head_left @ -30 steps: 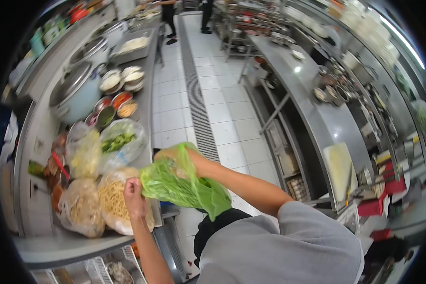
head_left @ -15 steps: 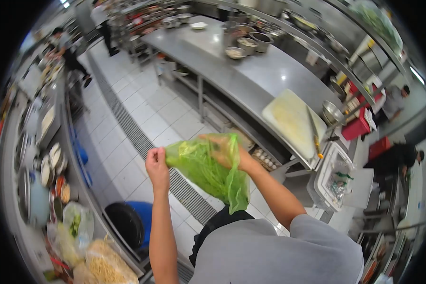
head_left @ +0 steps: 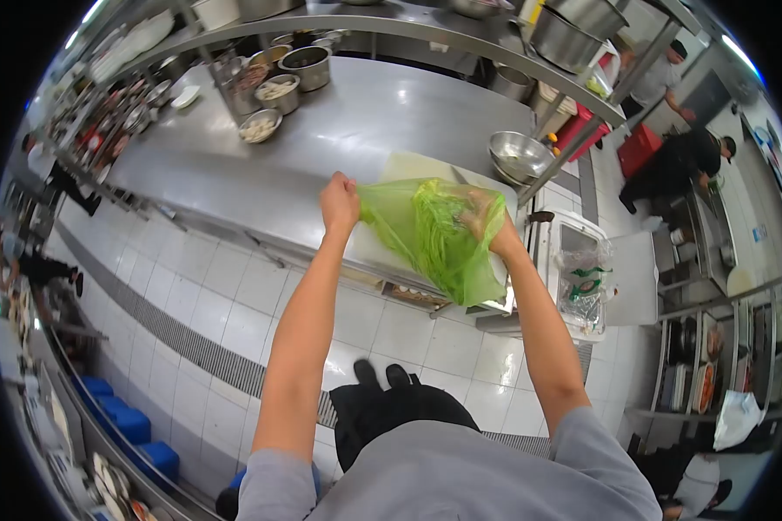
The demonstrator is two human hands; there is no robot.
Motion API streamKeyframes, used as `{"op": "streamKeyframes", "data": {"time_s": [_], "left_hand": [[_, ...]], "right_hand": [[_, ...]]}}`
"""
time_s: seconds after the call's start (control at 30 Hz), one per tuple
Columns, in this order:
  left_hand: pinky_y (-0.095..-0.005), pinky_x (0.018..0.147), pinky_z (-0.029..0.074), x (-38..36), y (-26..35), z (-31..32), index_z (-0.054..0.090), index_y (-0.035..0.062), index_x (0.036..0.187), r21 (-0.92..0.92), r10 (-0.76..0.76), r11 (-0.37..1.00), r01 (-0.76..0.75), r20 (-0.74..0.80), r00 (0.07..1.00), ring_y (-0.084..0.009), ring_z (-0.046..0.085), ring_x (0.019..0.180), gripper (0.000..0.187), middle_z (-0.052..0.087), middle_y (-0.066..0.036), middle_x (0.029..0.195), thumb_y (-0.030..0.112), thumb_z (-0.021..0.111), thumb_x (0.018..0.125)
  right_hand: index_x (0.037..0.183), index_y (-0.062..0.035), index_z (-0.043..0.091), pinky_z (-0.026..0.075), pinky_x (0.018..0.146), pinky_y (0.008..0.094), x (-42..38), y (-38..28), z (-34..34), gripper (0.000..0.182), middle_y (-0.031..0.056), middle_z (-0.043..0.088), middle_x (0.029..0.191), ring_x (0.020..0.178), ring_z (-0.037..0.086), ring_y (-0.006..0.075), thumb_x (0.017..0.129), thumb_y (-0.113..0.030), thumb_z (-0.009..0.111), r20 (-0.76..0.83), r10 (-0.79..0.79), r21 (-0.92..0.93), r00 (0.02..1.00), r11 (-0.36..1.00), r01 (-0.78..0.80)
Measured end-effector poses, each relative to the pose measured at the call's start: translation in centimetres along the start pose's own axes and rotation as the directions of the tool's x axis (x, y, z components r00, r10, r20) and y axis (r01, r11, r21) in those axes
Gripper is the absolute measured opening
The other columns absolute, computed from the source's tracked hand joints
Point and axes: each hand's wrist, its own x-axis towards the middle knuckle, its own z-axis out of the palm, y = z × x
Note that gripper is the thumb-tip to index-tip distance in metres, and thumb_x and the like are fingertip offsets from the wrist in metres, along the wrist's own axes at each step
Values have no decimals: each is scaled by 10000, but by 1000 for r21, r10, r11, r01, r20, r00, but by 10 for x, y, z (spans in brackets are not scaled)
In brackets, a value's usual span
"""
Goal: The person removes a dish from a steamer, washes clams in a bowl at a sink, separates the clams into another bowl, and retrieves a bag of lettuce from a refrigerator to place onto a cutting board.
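Note:
A translucent green plastic bag (head_left: pixel 391 201) with leafy greens (head_left: pixel 439 217) inside hangs over the front edge of the steel counter. My left hand (head_left: pixel 340 206) is closed on the bag's left end and pulls it taut. At the other end, my right hand (head_left: pixel 487 217) is inside the bag, showing through the plastic. Its fingers appear closed around the greens, though the film partly blurs them. Under and behind the bag lies a pale cutting board (head_left: pixel 401 168). A knife (head_left: pixel 460 175) on the board is partly covered by the bag.
Metal bowls (head_left: pixel 520 156) stand right of the board, beside a shelf post. Pots (head_left: pixel 307 68) and a bowl of pale pieces (head_left: pixel 260 127) sit at the back left. An open white container (head_left: pixel 575 286) stands at the right. Co-workers (head_left: pixel 682 165) are farther off.
I have turned from the aisle to face the counter, and the bag is now over the cutting board. My left hand still grips the bag; my right hand is still in it.

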Motion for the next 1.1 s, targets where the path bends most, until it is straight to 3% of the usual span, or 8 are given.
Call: {"op": "streamKeyframes", "data": {"time_s": [0.23,0.3,0.53,0.67,0.73,0.83,0.93,1.1], "left_hand": [[-519,773,513,66,-2,82,568,11,970,156,-83,987,43,262,961,-457,650,878,148,679,-234,912,155,572,938],[-523,785,525,87,-16,106,571,16,1003,233,-90,972,19,297,951,-446,658,913,161,682,-222,970,162,572,935],[-507,816,524,122,-68,123,575,39,1108,450,-132,886,-111,475,870,-403,644,1019,247,662,-223,1053,212,592,931],[-474,938,475,88,-12,129,563,70,1249,-6,397,914,-407,227,889,-341,519,1222,392,596,-204,1221,278,624,922],[-459,916,487,62,12,140,586,99,1244,-276,568,822,-498,350,745,-353,560,1161,354,620,-174,1210,224,622,915],[-413,904,482,47,17,151,616,125,1250,-206,372,926,-317,641,671,-333,587,1112,322,633,-134,1232,198,603,936],[-388,855,489,57,10,163,651,124,1202,-154,203,978,-142,537,819,-343,609,1029,281,667,-125,1116,176,596,931],[-425,883,479,66,2,141,627,125,1241,23,125,985,-169,579,806,-367,585,1062,341,631,-156,1103,128,613,900]], "right_hand": [[1120,-19,679,520,824,371,26,48,1,316,189,716,939,900,683,323,810,-62,638,-20,236,13,972,972,-235],[1096,-2,685,512,801,359,32,51,11,286,209,712,961,886,680,305,819,-46,627,-139,306,278,942,925,-260],[1305,-22,586,517,839,285,48,80,5,498,96,654,1155,933,627,154,819,66,517,-17,443,499,896,780,-377],[1299,-16,588,515,848,276,50,88,9,508,72,639,1144,953,621,140,809,85,500,-10,460,611,888,706,-359],[1283,-9,593,509,874,279,48,86,4,502,73,629,1139,989,617,152,799,97,510,32,494,614,869,676,-407],[1278,-17,598,511,843,268,38,76,-13,503,69,630,1157,957,616,141,800,111,506,40,449,642,893,673,-367],[1276,-28,602,511,804,254,25,82,-25,500,57,633,1173,898,620,120,812,126,499,-15,428,664,904,680,-311],[1281,-42,606,487,700,204,34,105,-23,454,20,655,1138,785,592,43,859,106,528,-39,414,766,910,597,-238]]}}
